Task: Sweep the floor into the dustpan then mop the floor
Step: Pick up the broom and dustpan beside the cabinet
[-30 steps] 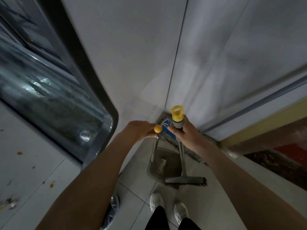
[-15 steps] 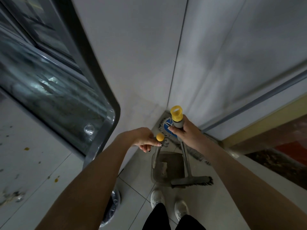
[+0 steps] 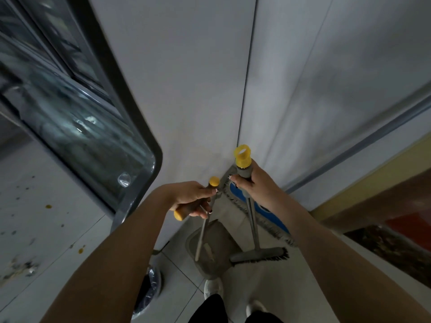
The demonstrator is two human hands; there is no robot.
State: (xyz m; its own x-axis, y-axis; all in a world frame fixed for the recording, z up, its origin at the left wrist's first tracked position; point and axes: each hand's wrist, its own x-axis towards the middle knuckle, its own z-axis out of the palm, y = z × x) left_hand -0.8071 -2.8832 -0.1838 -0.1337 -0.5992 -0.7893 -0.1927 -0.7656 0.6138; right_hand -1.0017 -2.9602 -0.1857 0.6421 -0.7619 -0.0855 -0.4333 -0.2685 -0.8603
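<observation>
Whereas it lay open earlier, the left hand (image 3: pixel 190 197) is now curled round a dark yellow-tipped handle (image 3: pixel 186 211). The grey long-handled broom (image 3: pixel 253 229), gripped by the right hand (image 3: pixel 256 186) under its yellow cap, is held near-upright, bristles down beside the grey plastic dustpan (image 3: pixel 214 257) below.

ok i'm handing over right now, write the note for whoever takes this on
Left grip: curled round the dustpan handle below its yellow top; a second yellow-capped end pokes out under it, unclear what it belongs to.
Right grip: holds the broom handle just below its yellow cap.
Dustpan is down at the floor, a pale scrap in it; broom head beside it on the right.
Mop lies along the wall, untouched.
Done: some sweeping, judging by the scrap. Left: any further sweeping, then all the mopping.
</observation>
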